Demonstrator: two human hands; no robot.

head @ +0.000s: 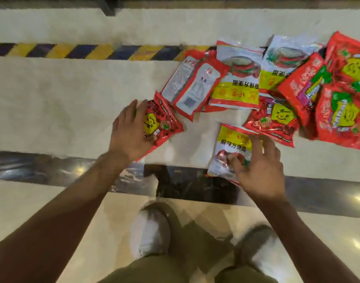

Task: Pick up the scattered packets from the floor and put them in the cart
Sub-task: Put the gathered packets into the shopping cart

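Observation:
Several noodle packets lie scattered on the pale floor, most in an overlapping pile point(297, 78) at the upper right. My left hand point(130, 131) grips the left edge of a red packet point(164, 123) with a yellow label; its lower corner looks slightly raised. My right hand point(261, 166) is spread over a white and yellow packet point(228, 146) that lies apart from the pile, with thumb and fingertips touching it and the fingers apart. The cart is out of view.
A yellow and black hazard stripe point(83, 51) crosses the floor behind the packets. A dark glossy floor strip point(52, 166) runs under my forearms. My two feet in pale shoes point(150, 233) stand below, close to the nearest packets.

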